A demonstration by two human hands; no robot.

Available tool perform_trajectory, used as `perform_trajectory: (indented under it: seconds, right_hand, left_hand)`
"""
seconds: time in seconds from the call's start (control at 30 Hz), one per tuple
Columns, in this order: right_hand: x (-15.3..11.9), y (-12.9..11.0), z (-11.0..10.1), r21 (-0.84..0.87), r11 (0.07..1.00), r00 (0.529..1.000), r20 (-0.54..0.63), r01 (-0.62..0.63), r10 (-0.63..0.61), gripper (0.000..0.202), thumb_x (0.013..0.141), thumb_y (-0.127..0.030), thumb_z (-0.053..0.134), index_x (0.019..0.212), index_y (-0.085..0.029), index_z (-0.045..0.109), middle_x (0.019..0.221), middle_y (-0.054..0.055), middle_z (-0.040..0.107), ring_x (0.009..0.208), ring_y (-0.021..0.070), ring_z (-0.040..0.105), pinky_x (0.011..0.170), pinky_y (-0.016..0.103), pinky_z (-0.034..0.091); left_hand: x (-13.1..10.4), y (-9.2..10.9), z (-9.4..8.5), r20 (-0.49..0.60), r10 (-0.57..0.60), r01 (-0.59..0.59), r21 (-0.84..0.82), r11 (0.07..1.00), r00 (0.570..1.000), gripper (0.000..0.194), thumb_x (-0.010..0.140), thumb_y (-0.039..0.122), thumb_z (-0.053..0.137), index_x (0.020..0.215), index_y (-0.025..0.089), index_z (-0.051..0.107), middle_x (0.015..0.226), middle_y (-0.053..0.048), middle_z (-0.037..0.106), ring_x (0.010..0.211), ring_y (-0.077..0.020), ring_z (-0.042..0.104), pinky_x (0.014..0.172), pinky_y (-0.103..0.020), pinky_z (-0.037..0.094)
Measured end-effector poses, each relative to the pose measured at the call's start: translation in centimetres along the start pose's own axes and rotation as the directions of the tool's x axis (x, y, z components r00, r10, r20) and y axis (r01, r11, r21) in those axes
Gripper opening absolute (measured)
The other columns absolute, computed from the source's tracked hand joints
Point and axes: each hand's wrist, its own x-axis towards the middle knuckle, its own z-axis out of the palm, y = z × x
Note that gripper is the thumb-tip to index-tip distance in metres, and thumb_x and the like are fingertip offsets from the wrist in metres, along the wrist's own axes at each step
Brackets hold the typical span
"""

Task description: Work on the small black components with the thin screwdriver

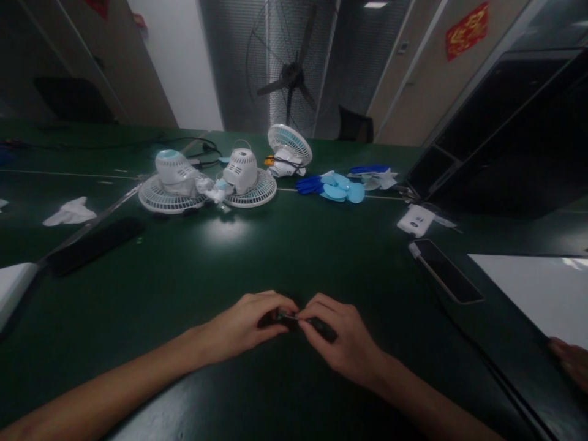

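Note:
My left hand (261,318) is closed in a pinch around a small dark green piece (281,315), most of it hidden by the fingers. Facing it, my right hand (337,331) grips a small screwdriver (324,329) with a dark handle. Its thin metal shaft points left and meets the piece between my fingertips. Both hands are low over the green table (257,263), close together. Whether the tip sits in a screw is too small to tell.
Two white fan units (177,177) (243,174) lie face down at the back, beside an upright small fan (288,150). Blue fan blades (342,187) lie right of them. A phone (445,271), a white box (416,220) and another person's hand (569,361) are at right.

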Motion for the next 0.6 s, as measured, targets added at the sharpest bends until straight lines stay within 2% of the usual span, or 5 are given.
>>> perform_trajectory:
  seconds: [0.17, 0.23, 0.37, 0.5, 0.6]
  right_hand:
    - [0.3, 0.2, 0.2, 0.05, 0.999, 0.992, -0.122, 0.021, -0.015, 0.014, 0.102, -0.02, 0.06, 0.108, -0.022, 0.073, 0.099, 0.005, 0.072, 0.085, 0.0178, 0.07, 0.074, 0.03, 0.053]
    - [0.3, 0.1, 0.0, 0.053, 0.999, 0.985, -0.171, 0.002, 0.008, 0.014, 0.102, -0.018, 0.06, 0.106, -0.023, 0.073, 0.096, 0.004, 0.071, 0.085, 0.0184, 0.07, 0.074, 0.031, 0.053]
    - [0.1, -0.2, -0.6, 0.066, 0.997, 0.977, -0.206, -0.04, 0.053, 0.014, 0.101, -0.018, 0.061, 0.102, -0.023, 0.073, 0.095, 0.003, 0.071, 0.085, 0.0189, 0.069, 0.073, 0.031, 0.053]
    - [0.3, -0.2, -1.0, 0.102, 0.992, 0.967, -0.232, -0.08, 0.102, 0.013, 0.103, -0.021, 0.059, 0.103, -0.023, 0.072, 0.095, 0.003, 0.069, 0.083, 0.0187, 0.067, 0.07, 0.031, 0.052]
    - [0.2, -0.2, -1.6, 0.159, 0.984, 0.941, -0.313, -0.084, 0.131, 0.016, 0.106, -0.026, 0.055, 0.1, -0.023, 0.07, 0.086, 0.001, 0.065, 0.071, 0.0159, 0.062, 0.061, 0.028, 0.049]
  left_hand:
    - [0.3, 0.8, 0.1, -0.003, -0.026, 0.026, 0.0, 1.0, 1.0, 0.043, 0.096, 0.024, 0.073, 0.137, 0.03, 0.059, 0.12, -0.005, 0.069, 0.104, -0.0201, 0.068, 0.09, -0.034, 0.055]
    - [0.3, 1.1, -0.1, -0.031, -0.026, 0.027, 0.04, 0.999, 0.999, 0.042, 0.095, 0.025, 0.074, 0.135, 0.028, 0.06, 0.119, -0.005, 0.068, 0.107, -0.0205, 0.066, 0.092, -0.035, 0.054]
    - [0.1, 1.5, -0.9, -0.049, -0.001, 0.006, 0.096, 0.995, 0.999, 0.045, 0.092, 0.024, 0.077, 0.133, 0.026, 0.06, 0.126, -0.006, 0.064, 0.117, -0.0227, 0.061, 0.101, -0.038, 0.052]
    - [-0.3, 1.2, -2.2, 0.066, 0.041, -0.051, 0.148, 0.988, 0.997, 0.027, 0.102, 0.022, 0.065, 0.128, 0.027, 0.066, 0.129, -0.006, 0.062, 0.123, -0.0207, 0.06, 0.107, -0.036, 0.05]
    - [-0.4, -0.1, -3.9, 0.072, 0.037, -0.051, 0.215, 0.975, 0.997, 0.023, 0.108, 0.026, 0.054, 0.126, 0.027, 0.068, 0.128, -0.007, 0.063, 0.121, -0.0201, 0.061, 0.107, -0.035, 0.05]
